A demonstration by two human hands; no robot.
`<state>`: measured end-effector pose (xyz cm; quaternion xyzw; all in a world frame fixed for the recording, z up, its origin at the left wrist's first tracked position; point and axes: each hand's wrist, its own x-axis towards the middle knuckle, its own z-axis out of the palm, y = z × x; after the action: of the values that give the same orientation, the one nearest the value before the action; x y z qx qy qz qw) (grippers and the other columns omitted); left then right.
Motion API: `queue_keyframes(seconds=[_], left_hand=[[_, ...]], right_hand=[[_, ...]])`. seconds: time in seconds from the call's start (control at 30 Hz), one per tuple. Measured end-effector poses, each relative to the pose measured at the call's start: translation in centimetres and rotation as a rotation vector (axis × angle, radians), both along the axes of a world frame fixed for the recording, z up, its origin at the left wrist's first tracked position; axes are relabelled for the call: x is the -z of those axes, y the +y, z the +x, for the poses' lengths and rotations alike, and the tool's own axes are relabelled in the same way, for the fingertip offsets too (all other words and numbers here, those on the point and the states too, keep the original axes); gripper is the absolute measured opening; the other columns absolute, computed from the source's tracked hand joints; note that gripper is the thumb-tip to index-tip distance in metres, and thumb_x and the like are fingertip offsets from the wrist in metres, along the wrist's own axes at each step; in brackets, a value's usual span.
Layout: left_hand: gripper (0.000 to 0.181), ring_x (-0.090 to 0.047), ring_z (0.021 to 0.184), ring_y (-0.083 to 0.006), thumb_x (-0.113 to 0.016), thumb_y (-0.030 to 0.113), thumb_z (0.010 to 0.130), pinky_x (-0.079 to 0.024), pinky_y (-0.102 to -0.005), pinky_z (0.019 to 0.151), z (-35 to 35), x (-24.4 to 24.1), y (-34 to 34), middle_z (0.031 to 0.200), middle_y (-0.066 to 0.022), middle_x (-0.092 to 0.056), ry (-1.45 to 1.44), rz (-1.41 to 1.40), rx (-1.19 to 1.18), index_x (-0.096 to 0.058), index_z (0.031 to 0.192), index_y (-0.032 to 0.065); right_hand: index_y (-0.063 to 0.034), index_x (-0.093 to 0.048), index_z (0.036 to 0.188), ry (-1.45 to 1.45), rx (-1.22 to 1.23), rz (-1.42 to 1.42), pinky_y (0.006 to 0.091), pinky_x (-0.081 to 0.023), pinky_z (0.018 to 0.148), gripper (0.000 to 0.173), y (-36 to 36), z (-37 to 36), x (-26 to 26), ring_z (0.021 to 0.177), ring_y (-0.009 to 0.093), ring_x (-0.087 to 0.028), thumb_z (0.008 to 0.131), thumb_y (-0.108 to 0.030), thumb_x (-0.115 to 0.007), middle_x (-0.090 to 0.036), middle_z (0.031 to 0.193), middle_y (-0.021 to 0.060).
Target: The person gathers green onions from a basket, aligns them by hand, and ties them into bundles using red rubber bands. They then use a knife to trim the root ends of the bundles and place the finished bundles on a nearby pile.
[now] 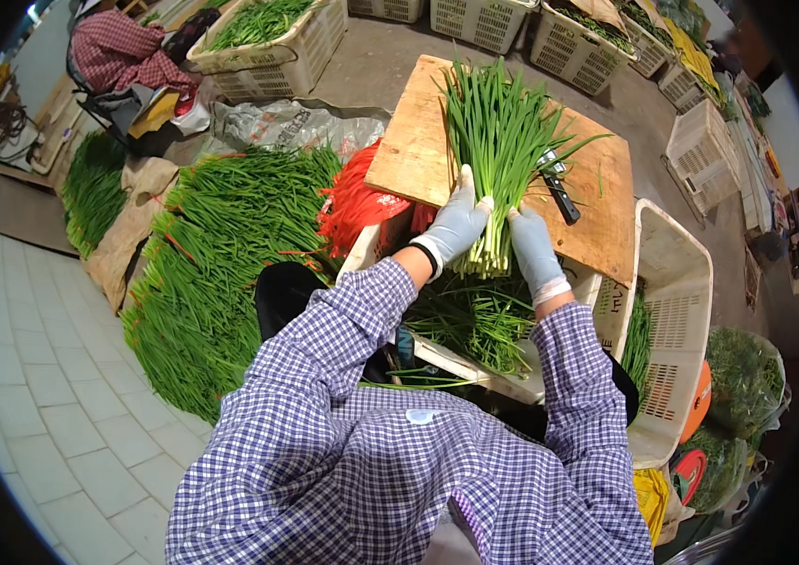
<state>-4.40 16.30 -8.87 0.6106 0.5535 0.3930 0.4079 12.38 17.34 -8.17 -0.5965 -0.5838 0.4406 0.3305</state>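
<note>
A loose bunch of garlic chives [502,134] lies on a wooden board [410,127], its pale cut ends hanging past the near edge. My gloved left hand [454,222] grips the stems from the left. From the right, my gloved right hand [535,244] holds the same stems near their ends. A knife with a black handle [562,196] rests on the board just right of the leaves, its blade partly hidden by them. The board sits across a white plastic crate [442,357], in which loose green trimmings [477,318] lie below my hands.
Red plastic ties [357,201] hang at the board's left. Many tied chive bundles [223,282] cover the floor to the left. Another crate [675,304] with greens stands at my right. A person in a checked top [120,53] sits far left, near a filled crate [265,70].
</note>
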Motion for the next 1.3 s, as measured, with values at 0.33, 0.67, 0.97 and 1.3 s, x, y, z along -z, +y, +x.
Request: queue_keyframes(seconds=[0.33, 0.67, 0.97, 1.3], left_hand=[[0.065, -0.057, 0.120, -0.0213, -0.055, 0.042, 0.099, -0.042, -0.0319, 0.102, -16.9, -5.8, -2.9, 0.140, -0.0148, -0.056, -0.234, -0.087, 0.032, -0.041, 0.149, 0.0030], [0.021, -0.067, 0.082, -0.0141, -0.061, 0.010, 0.091, -0.052, -0.0289, 0.081, -31.6, 2.2, -5.5, 0.090, -0.0059, -0.072, -0.013, -0.014, -0.312, -0.072, 0.107, 0.0031], [0.015, -0.071, 0.084, -0.0311, -0.066, 0.015, 0.080, -0.054, -0.0429, 0.068, -28.7, 6.9, 1.2, 0.085, -0.0123, -0.072, 1.208, 0.081, -0.002, -0.077, 0.089, 0.0120], [0.014, -0.068, 0.074, -0.0351, -0.064, 0.020, 0.074, -0.053, -0.0460, 0.067, -30.2, 7.3, 2.4, 0.074, -0.0148, -0.068, 1.044, 0.079, 0.028, -0.073, 0.073, 0.0093]], right_hand=[[0.0031, -0.065, 0.117, -0.224, -0.072, -0.123, 0.0264, -0.046, 0.076, 0.044, -0.4, 6.1, -7.2, 0.084, 0.012, -0.059, 0.102, -0.036, -0.051, -0.066, 0.098, 0.0027], [-0.0049, -0.068, 0.087, -0.142, -0.063, -0.207, 0.0251, -0.042, 0.059, 0.034, -17.0, 2.9, -2.3, 0.064, 0.010, -0.053, 0.102, -0.032, -0.056, -0.060, 0.072, 0.0016], [-0.0006, -0.067, 0.113, 0.021, -0.016, -0.529, 0.0211, -0.042, 0.059, 0.028, -20.9, -2.1, 0.7, 0.065, 0.007, -0.050, 0.104, -0.022, -0.052, -0.061, 0.077, -0.0006], [0.0002, -0.066, 0.117, -0.094, -0.083, -0.434, 0.0253, -0.050, 0.074, 0.029, -21.3, -1.5, 2.4, 0.078, 0.011, -0.061, 0.103, -0.022, -0.054, -0.068, 0.087, 0.0043]])
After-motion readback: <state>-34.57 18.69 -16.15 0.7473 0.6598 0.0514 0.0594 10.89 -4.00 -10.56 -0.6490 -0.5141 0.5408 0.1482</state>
